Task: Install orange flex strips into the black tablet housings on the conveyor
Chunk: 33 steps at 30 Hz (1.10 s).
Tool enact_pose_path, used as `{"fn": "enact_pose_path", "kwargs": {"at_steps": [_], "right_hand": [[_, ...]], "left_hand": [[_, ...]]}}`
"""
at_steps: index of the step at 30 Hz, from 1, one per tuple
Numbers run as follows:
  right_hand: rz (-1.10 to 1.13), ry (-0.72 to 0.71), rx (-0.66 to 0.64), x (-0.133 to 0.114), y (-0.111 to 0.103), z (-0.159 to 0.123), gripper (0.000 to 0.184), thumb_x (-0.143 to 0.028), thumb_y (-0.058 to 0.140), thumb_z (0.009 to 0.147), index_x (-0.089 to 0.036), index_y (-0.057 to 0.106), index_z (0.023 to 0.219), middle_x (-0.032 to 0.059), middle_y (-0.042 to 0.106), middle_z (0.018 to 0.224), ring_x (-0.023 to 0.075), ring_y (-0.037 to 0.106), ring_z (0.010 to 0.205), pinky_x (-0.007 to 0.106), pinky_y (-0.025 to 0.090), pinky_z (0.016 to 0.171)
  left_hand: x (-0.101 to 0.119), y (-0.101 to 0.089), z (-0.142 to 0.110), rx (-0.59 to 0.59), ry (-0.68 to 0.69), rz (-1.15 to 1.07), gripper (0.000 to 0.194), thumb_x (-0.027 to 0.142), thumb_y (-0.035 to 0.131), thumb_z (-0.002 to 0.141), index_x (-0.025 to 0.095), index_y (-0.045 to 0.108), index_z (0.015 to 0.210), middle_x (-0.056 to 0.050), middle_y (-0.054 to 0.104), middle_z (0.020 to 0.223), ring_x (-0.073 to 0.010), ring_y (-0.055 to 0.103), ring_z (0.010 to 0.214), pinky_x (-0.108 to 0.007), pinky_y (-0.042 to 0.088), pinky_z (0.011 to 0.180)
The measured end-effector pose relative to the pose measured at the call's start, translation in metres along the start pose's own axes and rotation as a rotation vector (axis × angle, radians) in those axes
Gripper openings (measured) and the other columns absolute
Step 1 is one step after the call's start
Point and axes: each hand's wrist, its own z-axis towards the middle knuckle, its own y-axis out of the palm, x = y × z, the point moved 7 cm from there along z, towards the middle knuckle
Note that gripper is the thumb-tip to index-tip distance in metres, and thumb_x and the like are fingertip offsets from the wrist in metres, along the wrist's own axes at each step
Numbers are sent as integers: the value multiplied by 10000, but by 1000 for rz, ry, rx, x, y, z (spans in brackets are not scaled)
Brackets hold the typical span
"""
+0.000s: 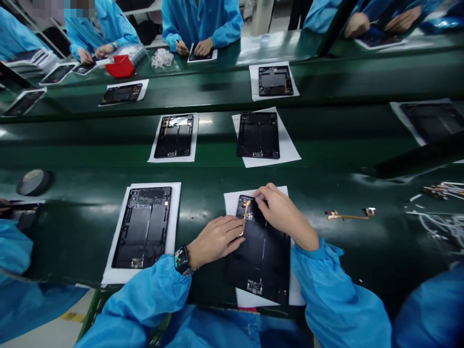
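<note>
In front of me a black tablet back housing lies on white paper, slightly turned. My left hand, with a watch on its wrist, reaches over the housing's left edge. Its fingers are pinched on an orange flex cable, which runs up toward the housing's top corner. My right hand bends over the top edge, fingers closed together and pointing down at the housing. Whatever its fingertips hold, if anything, is hidden. Another orange flex cable lies on the green bench to the right.
A second tablet housing on paper lies left of me. Beyond, more housings rest on the green line. A round tin is at far left, loose cables at right. Co-workers in blue sleeves work opposite.
</note>
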Motion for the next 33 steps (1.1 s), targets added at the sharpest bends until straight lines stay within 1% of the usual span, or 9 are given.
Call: {"fn": "enact_pose_path", "kwargs": {"at_steps": [2,4,9,14,16,20,22,27,33], "right_hand": [[93,-40,-46,-4,-5,-7,273,-76,383,922,-162,614,1040,72,599,977,177,610,861,282,447,797],[162,-44,-83,-6,-11,-16,304,-72,392,907,-165,642,1053,77,643,991,186,628,878,286,465,805],[340,112,-83,1,-19,-47,143,-257,574,894,-215,696,955,28,726,833,208,679,771,293,498,708],[388,206,-29,5,-14,-87,236,-446,582,918,-223,630,857,-13,652,658,170,626,607,262,457,575],[349,185,20,0,-10,-97,212,-422,557,939,-221,618,903,-10,648,694,160,611,603,259,453,574],[281,92,64,-21,1,-103,155,-309,520,967,-225,587,1078,19,690,906,167,660,759,257,489,673],[222,24,45,-34,8,-100,139,-252,498,974,-222,574,1088,27,690,948,176,669,797,264,488,688],[-23,-113,-28,-66,25,-85,126,-145,447,970,-184,566,980,50,671,845,209,648,685,293,446,582],[-187,-183,-34,-85,35,-77,147,-99,445,947,-170,568,911,57,648,790,212,627,628,293,394,522]], "left_hand": [[-1,0,0,-23,-8,24,269,293,508,977,153,593,1190,-84,592,1316,-226,515,1242,-389,474,1034],[-1,2,0,-78,-3,57,273,289,519,965,153,589,1191,-98,538,1380,-257,474,1289,-415,474,1030],[7,1,-2,-187,23,132,285,244,541,933,128,588,1190,-107,500,1414,-286,417,1345,-426,444,1061],[13,0,-5,-203,33,150,295,194,551,900,110,600,1179,-117,522,1393,-305,371,1383,-427,415,1085],[12,0,-6,-196,39,116,275,198,555,896,126,619,1154,-107,527,1391,-306,350,1399,-432,395,1107],[7,-5,-9,-135,59,-18,183,208,527,918,143,654,1032,-92,535,1385,-276,373,1391,-406,374,1143],[1,-11,-9,-82,18,-86,197,197,504,931,148,623,1080,-97,519,1401,-248,391,1382,-396,380,1145],[-10,-19,-9,-50,-71,-132,530,236,634,874,133,414,1345,-184,378,1490,-289,296,1435,-470,345,1162],[-17,-9,-12,-62,-87,-153,848,311,769,787,125,261,1441,-224,337,1502,-332,250,1453,-501,294,1178]]}}
